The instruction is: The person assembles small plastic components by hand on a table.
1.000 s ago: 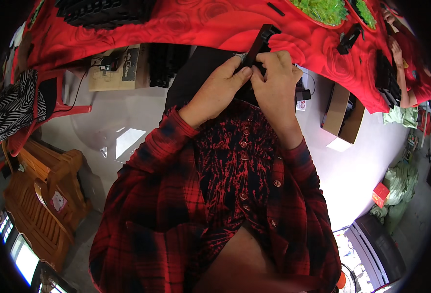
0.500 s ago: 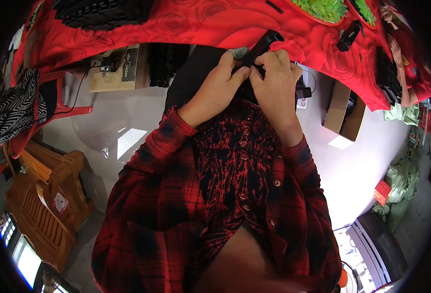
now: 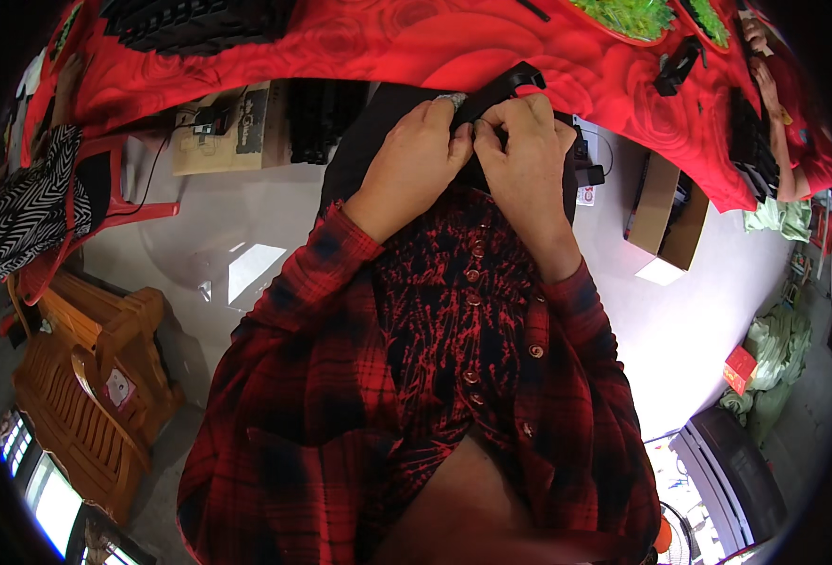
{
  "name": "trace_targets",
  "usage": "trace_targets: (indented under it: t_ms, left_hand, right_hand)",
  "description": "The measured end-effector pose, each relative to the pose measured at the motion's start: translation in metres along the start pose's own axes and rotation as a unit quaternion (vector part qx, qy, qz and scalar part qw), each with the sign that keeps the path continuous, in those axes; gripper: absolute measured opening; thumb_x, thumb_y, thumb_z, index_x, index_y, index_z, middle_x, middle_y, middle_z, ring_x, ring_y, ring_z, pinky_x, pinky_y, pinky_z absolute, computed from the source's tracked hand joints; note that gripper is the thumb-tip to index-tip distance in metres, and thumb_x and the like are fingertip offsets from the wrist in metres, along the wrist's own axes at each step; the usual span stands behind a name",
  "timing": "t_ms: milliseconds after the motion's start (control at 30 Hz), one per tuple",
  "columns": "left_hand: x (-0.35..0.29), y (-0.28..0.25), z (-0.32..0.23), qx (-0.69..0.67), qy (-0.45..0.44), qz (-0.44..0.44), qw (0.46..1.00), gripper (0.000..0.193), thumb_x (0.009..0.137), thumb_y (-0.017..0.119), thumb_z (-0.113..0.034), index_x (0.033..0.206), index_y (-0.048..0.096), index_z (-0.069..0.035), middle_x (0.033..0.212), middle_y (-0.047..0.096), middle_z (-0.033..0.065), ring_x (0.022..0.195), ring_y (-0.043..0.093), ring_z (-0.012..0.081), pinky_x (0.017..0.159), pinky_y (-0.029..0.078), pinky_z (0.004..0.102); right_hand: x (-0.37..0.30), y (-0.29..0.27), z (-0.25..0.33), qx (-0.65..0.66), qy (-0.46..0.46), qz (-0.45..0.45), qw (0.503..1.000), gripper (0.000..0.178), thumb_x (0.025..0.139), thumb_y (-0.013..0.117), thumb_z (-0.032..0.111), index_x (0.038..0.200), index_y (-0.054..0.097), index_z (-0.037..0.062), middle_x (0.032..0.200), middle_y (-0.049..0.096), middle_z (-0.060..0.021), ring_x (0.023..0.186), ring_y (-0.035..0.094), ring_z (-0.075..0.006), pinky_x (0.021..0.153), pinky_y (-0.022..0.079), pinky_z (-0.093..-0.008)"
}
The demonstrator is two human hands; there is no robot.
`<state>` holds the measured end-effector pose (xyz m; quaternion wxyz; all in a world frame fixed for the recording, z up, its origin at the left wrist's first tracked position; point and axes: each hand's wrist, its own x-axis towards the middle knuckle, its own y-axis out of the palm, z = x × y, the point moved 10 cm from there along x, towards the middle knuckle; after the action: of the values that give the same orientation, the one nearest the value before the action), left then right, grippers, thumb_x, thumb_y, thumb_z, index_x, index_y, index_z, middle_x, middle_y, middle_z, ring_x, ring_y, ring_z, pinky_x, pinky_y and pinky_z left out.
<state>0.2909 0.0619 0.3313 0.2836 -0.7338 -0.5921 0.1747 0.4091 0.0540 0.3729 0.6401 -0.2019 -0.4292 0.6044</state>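
Observation:
Close together over my lap, at the near edge of the red table, my left hand and my right hand are closed on a long black plastic part. It lies tilted, its far end up and to the right over the tablecloth. Thumbs and fingertips pinch its near end, which my fingers mostly hide. A bit of something grey shows beside my left fingertips; its kind cannot be made out.
On the red rose-patterned tablecloth are stacked black plastic parts, a dish of green pieces and a black part. Cardboard boxes stand below. Other people's arms rest at both sides. A wooden chair is left.
My hands have shifted slightly. My left thumb has drawn back a little from my right thumb, and the black part's far end has moved slightly; both hands keep hold of it.

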Motion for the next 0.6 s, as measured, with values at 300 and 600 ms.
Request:
trace_targets:
  t_ms: [300,600]
  left_hand:
    - [-0.001,-0.005,-0.007,0.043,0.055,-0.017,0.997,0.028,0.097,0.054,-0.020,0.104,0.053,0.007,0.099,0.062,0.0282,0.094,0.061,0.0437,0.082,0.050,0.0496]
    - [-0.009,0.031,0.026,-0.167,-0.156,0.136,0.964,0.034,0.099,0.050,-0.026,0.102,0.051,0.008,0.099,0.060,0.0310,0.097,0.059,0.0467,0.083,0.047,0.0500]
  right_hand:
    - [0.002,0.003,-0.001,0.040,-0.036,0.015,0.998,0.007,0.084,0.068,0.011,0.088,0.062,0.0099,0.090,0.059,-0.0016,0.090,0.056,-0.0217,0.088,0.033,-0.0397]
    - [-0.004,0.011,-0.004,0.053,-0.015,0.027,0.998,0.006,0.089,0.064,0.010,0.094,0.061,0.0068,0.094,0.057,-0.0076,0.097,0.053,-0.0253,0.090,0.034,-0.0420]
